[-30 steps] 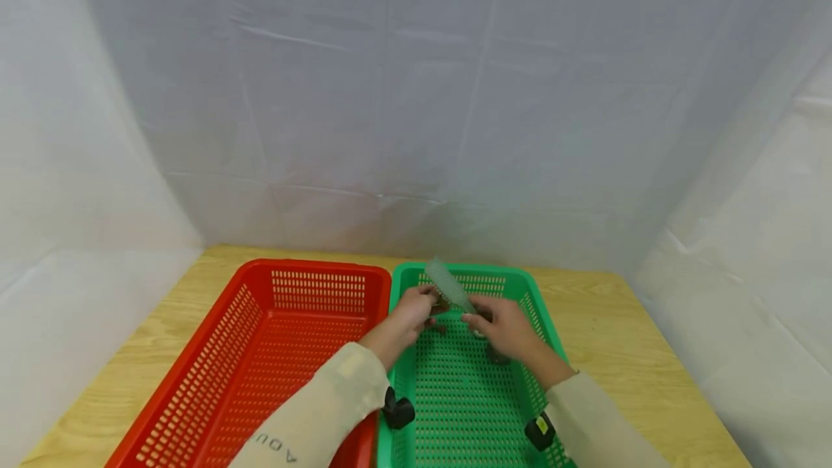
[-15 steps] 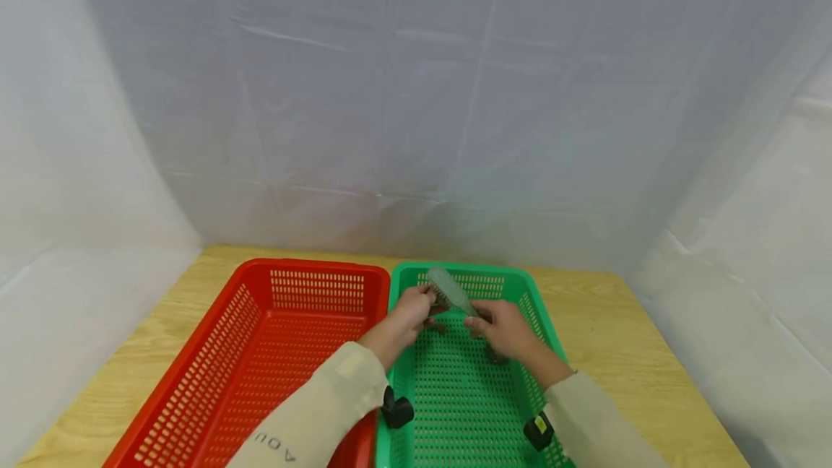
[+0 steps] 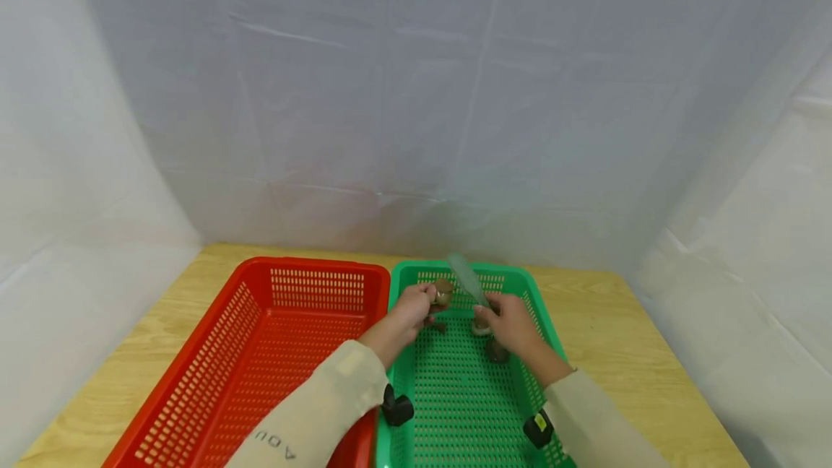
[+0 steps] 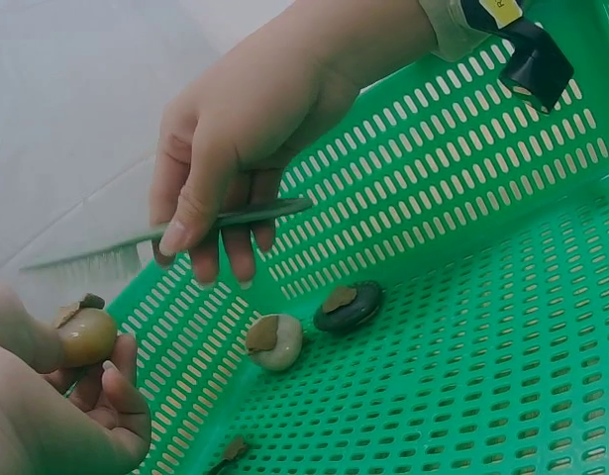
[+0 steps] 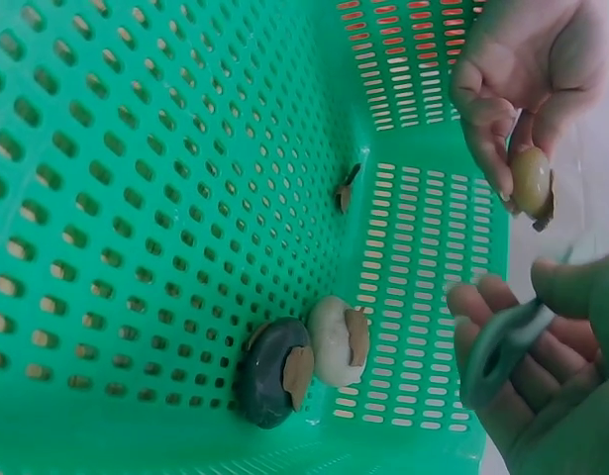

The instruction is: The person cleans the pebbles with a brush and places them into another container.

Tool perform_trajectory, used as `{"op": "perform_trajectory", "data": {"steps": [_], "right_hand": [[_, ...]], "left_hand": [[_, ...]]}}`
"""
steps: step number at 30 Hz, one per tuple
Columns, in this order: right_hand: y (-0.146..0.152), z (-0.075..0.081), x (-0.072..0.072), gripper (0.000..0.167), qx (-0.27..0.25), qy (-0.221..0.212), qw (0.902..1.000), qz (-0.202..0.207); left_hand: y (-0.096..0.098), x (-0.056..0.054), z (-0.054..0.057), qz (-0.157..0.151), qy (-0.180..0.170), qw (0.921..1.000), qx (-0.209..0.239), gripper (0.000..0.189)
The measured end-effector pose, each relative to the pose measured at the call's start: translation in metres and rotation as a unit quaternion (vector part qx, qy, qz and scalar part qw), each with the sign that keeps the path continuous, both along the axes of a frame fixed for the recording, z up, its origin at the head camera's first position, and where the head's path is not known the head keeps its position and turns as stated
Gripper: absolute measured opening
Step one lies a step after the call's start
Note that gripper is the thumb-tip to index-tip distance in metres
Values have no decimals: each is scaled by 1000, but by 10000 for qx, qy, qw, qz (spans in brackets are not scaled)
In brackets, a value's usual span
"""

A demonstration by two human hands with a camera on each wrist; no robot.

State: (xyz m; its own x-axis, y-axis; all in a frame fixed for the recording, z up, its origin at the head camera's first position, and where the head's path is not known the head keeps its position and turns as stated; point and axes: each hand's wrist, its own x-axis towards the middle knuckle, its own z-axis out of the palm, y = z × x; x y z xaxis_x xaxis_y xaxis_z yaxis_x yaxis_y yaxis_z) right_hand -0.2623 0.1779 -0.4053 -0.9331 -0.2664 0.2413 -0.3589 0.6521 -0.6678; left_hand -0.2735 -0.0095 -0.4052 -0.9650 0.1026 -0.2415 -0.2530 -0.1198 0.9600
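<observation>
My left hand (image 3: 409,310) pinches a smooth yellowish-brown stone (image 4: 94,341) over the far left part of the green basket (image 3: 464,396). A brown flake (image 5: 549,203) clings to the stone. My right hand (image 3: 511,322) grips the handle of a green brush (image 3: 465,276), its pale bristles (image 4: 106,265) facing down in the left wrist view. The brush is apart from the stone, up and to its right. Below the right hand, a white stone (image 4: 284,346) and a dark stone (image 4: 350,309) lie on the basket floor, each bearing a brown patch.
A dark brown fragment (image 5: 348,188) lies on the green basket's floor near its far left corner. Beside it on the left stands a red basket (image 3: 247,352) with slotted walls. Both rest on a wooden table (image 3: 617,352), with pale sheeting (image 3: 416,128) hung behind and at the sides.
My right hand has moved the brush up and to the right, away from the stone in my left hand. That stone now shows more fully. The left hand has barely moved.
</observation>
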Motion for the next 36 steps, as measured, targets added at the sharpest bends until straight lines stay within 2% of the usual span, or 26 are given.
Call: {"op": "perform_trajectory", "data": {"steps": [4, 8, 15, 21, 24, 31, 36], "right_hand": [[0, 1, 0, 21, -97, 126, 9996, -250], [-2, 3, 2, 33, -80, 223, 9997, -94], [-4, 2, 2, 36, -293, 257, 9977, 561], [-3, 1, 3, 36, -11, 48, 9928, 1198], [-3, 1, 4, 34, 78, -78, 9904, 1378], [-1, -1, 2, 33, 169, -160, 9927, 1187], [-2, -1, 1, 32, 159, -187, 9952, 945]], "left_hand": [[0, 0, 1, 48, 3, 10000, -8, 33], [0, 0, 1, 5, 48, 10000, -16, 34], [-1, 1, 1, -107, 47, 9999, 45, 37], [0, 1, -1, -6, 109, 9999, 57, 31], [0, 1, -2, 57, 83, 9999, 116, 33], [0, 0, -3, -53, 2, 9995, 311, 43], [-1, -1, -3, -141, 96, 9998, 54, 40]]}}
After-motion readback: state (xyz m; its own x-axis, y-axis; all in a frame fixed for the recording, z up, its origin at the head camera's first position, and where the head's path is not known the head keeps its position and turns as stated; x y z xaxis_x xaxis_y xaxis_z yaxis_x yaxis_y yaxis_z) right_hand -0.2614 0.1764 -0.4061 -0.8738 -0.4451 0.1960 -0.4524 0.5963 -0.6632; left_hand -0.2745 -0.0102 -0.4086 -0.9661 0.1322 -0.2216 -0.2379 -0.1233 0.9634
